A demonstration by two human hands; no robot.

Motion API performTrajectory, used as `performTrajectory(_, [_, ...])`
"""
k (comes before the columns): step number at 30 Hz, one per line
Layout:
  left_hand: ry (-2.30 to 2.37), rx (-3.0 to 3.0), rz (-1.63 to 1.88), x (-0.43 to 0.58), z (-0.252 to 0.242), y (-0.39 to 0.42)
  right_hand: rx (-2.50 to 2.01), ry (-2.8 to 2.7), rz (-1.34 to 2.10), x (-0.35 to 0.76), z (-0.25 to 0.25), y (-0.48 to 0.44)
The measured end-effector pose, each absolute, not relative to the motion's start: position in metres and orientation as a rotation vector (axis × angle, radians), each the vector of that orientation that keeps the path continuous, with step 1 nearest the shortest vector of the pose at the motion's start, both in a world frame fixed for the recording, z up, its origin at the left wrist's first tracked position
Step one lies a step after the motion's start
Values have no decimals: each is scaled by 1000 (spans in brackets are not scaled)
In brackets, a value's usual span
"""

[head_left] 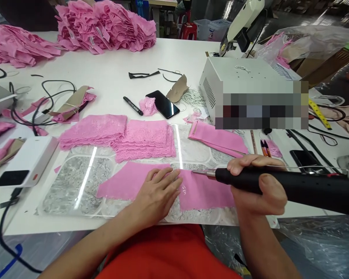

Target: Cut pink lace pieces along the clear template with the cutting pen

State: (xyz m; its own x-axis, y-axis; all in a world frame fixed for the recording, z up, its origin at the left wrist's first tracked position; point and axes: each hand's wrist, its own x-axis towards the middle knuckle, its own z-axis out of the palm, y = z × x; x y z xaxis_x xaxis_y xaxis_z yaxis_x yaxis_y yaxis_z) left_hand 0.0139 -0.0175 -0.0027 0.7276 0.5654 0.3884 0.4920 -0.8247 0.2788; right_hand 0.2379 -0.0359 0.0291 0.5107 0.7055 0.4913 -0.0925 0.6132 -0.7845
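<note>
My left hand (159,195) lies with its fingers extended on a pink fabric piece (123,182), near its right edge. Beside it, a second pink piece (208,192) lies flat on the patterned work mat (78,184). Wrapped round a long black handheld tool (302,188) is my right hand (258,186). The tool's metal tip points left and is just over the upper part of the second piece. Behind my left hand sit stacked pink lace pieces (145,139) and another lace stack (94,130). A folded pink strip stack (218,139) rests behind the tool.
A grey box (244,73) stands at the back right. A black phone (165,104) and a marker (133,105) lie behind the stacks. At the left are a white device (29,161) and black cables. Large pink fabric heaps (104,27) cover the back left.
</note>
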Motion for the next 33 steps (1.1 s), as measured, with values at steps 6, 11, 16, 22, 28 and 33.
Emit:
performTrajectory(6, [865, 2742, 660, 11, -4, -18, -765, -946, 554, 237, 30, -33])
performTrajectory(11, [860, 2738, 683, 11, -6, -17, -779, -953, 546, 234, 28, -32])
performTrajectory(16, [837, 2753, 686, 11, -7, -15, -776, -962, 526, 235, 28, -30])
performTrajectory(22, [801, 2754, 741, 11, -8, -15, -814, -834, 380, 259, 37, -36])
performTrajectory(28, [801, 2759, 738, 12, -9, -14, -833, -826, 371, 271, 33, -42])
performTrajectory(33, [811, 2766, 731, 12, -9, -14, -860, -826, 379, 267, 30, -41])
